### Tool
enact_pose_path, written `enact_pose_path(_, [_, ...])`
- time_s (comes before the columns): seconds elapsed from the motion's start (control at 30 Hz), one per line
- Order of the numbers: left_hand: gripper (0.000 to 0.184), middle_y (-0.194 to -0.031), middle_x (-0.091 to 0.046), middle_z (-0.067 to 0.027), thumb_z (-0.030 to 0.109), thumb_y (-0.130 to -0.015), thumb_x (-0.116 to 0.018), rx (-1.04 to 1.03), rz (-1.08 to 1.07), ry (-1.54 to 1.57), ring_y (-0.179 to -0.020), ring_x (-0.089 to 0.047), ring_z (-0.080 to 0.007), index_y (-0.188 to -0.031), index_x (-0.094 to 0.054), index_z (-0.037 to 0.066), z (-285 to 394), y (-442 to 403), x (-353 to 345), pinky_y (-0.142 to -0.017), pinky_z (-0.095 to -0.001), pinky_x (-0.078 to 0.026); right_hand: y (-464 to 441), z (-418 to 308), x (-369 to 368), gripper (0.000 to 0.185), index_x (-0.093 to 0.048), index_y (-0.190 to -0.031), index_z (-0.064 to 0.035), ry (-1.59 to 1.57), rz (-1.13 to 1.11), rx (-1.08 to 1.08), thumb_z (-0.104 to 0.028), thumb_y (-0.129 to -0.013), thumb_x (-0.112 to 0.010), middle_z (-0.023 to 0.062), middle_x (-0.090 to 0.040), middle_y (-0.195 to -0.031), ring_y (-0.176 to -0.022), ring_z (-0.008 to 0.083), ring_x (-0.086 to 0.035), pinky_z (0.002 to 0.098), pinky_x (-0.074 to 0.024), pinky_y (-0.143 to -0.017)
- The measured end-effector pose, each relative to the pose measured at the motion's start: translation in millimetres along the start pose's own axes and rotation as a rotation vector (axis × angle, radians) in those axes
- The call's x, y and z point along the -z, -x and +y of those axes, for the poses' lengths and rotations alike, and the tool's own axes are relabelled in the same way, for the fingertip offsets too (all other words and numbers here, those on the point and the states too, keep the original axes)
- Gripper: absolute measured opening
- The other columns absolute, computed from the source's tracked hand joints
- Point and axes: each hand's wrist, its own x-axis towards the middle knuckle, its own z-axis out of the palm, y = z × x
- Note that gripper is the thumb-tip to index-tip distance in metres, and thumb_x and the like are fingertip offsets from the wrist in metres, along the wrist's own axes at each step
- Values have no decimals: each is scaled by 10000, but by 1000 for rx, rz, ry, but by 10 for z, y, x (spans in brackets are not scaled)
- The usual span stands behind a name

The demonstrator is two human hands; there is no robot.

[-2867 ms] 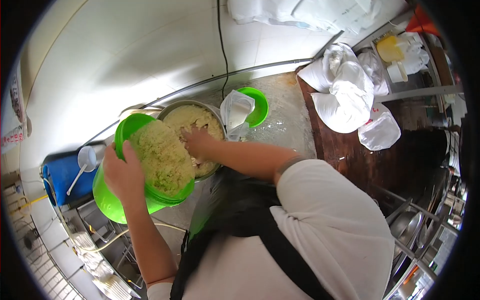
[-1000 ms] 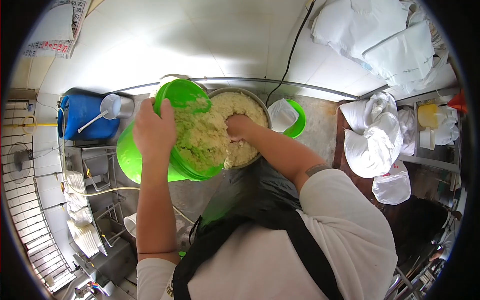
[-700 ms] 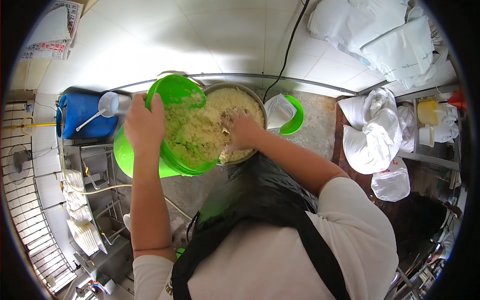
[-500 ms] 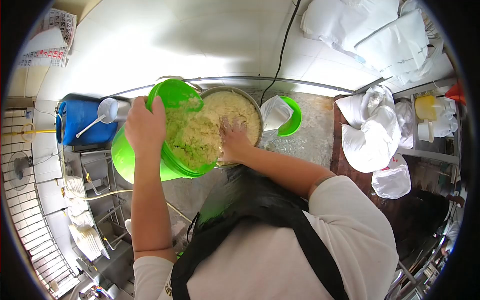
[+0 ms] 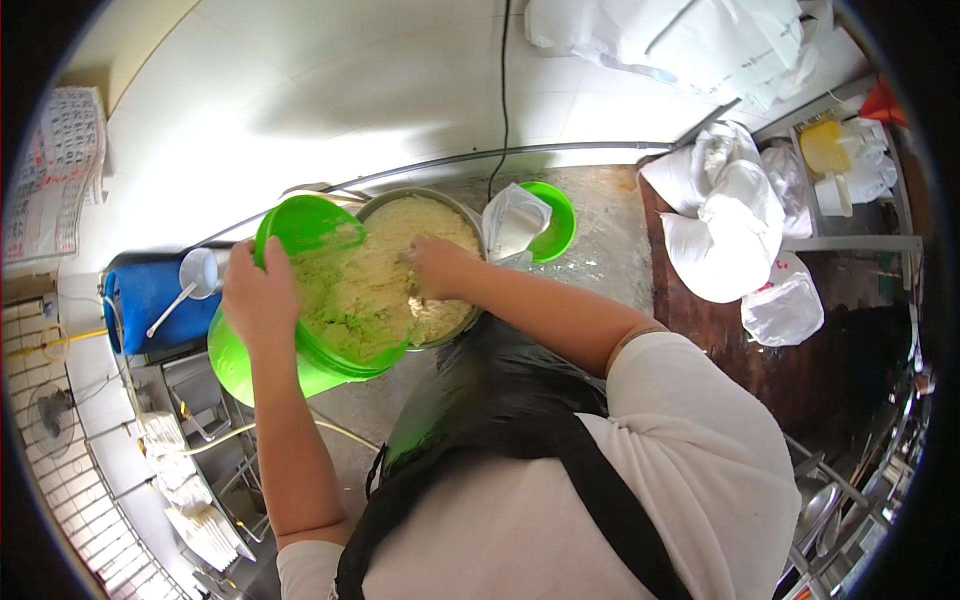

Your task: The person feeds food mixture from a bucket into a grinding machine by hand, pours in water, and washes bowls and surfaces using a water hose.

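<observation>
My left hand (image 5: 258,298) grips the rim of a bright green bucket (image 5: 345,368), which lies tilted on its side with its mouth toward a round metal pot (image 5: 478,222). Pale yellow, crumbly mash (image 5: 418,218) fills the pot and reaches back into the bucket's mouth. My right hand (image 5: 443,270) is at the mash where bucket and pot meet. Its fingers are curled into the mash, and the fingertips are hidden.
Right of the pot stands a smaller green bucket (image 5: 566,222) with a white plastic bag (image 5: 515,218) at its edge. A blue barrel (image 5: 160,310) with a white long-handled dipper (image 5: 200,272) is at left. White sacks (image 5: 720,225) lie at right; a black cable (image 5: 505,100) hangs on the wall.
My right hand has gone from spread flat on the mash to curled, and has drawn toward the bucket's mouth. My left hand still holds the tilted bucket. The view has shifted.
</observation>
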Motion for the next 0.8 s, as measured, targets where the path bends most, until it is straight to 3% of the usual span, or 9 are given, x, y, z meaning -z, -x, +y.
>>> enact_pose_path(0.03, [444, -1094, -730, -240, 437, -1001, -590, 7, 3, -5, -1026, -687, -444, -1193, -685, 49, 2, -4, -7, -885, -531, -525, 61, -47, 43, 562, -788, -1146, -56, 57, 112, 34, -380, -697, -888, 255, -568, -1467, -1328, 408, -564, 558, -489, -1031])
enact_pose_path(0.17, [466, -1092, -731, -236, 449, -1000, -593, -2, -20, -10, -1027, -687, -436, -1224, -677, 49, 2, -19, -30, -880, -530, -521, 25, 23, -152, 640, -758, -1254, -72, 257, 184, 81, -433, -737, -863, 224, -411, -1597, -1441, 430, -412, 598, -398, -1116])
enact_pose_path(0.23, [467, -1093, -731, -234, 449, -1001, -592, -20, -21, -9, -1028, -687, -434, -1225, -675, 48, 63, 2, -22, -879, -527, -520, -130, -13, -214, 625, -758, -1279, -105, 366, -57, 80, -453, -767, -847, 215, -424, -1589, -1446, 432, -392, 629, -353, -1135])
enact_pose_path(0.33, [462, -1102, -731, -230, 441, -1006, -589, -34, -8, -35, -1030, -687, -432, -1222, -675, 42, 98, 31, -36, -879, -522, -517, -404, 20, -359, 552, -772, -1236, -98, 287, -190, -3, -361, -758, -853, 153, -559, -1455, -1377, 375, -498, 543, -440, -1064])
enact_pose_path(0.47, [448, -1102, -733, -229, 424, -1010, -591, -84, 9, -46, -1027, -687, -435, -1220, -675, 38, 86, 46, -34, -880, -520, -517, -524, 33, -390, 467, -792, -1195, -101, 262, -232, -18, -293, -771, -831, 130, -620, -1363, -1296, 387, -571, 549, -465, -1020])
enact_pose_path(0.53, [441, -1102, -735, -227, 419, -1012, -592, -81, -3, -34, -1025, -688, -433, -1216, -676, 37, 100, 40, -31, -881, -518, -518, -580, 94, -245, 399, -809, -1145, -101, 109, -516, 13, -247, -774, -809, 132, -656, -1310, -1204, 384, -630, 567, -480, -990])
enact_pose_path(0.67, [434, -1091, -739, -214, 433, -1017, -582, -94, 3, -32, -1009, -692, -419, -1205, -686, 56, 21, 29, -63, -877, -509, -520, -22, 43, -218, 503, -779, -1228, -95, -82, -200, -18, -283, -765, -830, 206, -523, -1526, -1363, 425, -530, 586, -467, -1043])
enact_pose_path(0.73, [441, -1088, -739, -211, 445, -1017, -573, -56, -13, -39, -1003, -692, -418, -1214, -687, 67, 24, 27, -47, -874, -507, -520, 456, -154, -4, 627, -729, -1323, -87, 358, 27, 87, -328, -757, -852, 248, -314, -1670, -1481, 490, -372, 604, -423, -1122])
enact_pose_path(0.8, [446, -1098, -737, -211, 449, -1016, -572, -50, -18, -55, -1010, -692, -417, -1217, -687, 68, 30, 15, -55, -874, -509, -520, 373, -76, -338, 670, -707, -1352, -80, 316, 66, 41, -351, -759, -859, 246, -266, -1687, -1499, 514, -318, 604, -393, -1152])
